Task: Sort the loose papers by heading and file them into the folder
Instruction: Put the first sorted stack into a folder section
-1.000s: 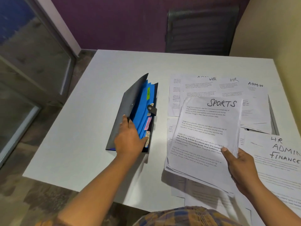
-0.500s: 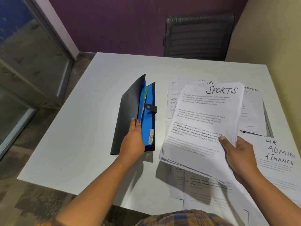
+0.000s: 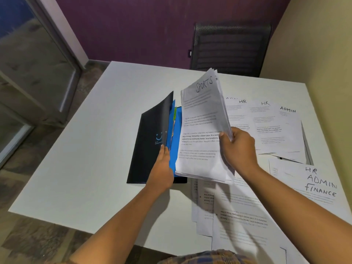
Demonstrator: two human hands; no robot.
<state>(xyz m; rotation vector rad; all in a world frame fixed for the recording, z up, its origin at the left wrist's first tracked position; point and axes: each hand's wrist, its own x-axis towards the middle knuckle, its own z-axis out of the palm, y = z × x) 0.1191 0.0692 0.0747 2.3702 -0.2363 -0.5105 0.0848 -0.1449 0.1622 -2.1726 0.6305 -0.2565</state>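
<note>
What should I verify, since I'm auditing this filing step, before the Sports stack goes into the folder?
1. Right hand grips Sports stack: ok.
2. Left hand holds folder cover open: ok.
3. Stack overlaps blue dividers: ok.
4. Sports pocket chosen: cannot tell, tab labels unreadable.
5. Every sheet headed Sports: cannot tell, only the top sheet shows.

The right hand (image 3: 240, 147) is gripping a thick stack of white printed sheets headed "SPORTS" (image 3: 200, 130), holding it tilted over the blue dividers of a black expanding folder (image 3: 148, 149). The left hand (image 3: 162, 168) is holding the folder's cover open. Loose white papers headed HR and ADMIN (image 3: 276, 130) are lying on the white table (image 3: 95, 168).
</note>
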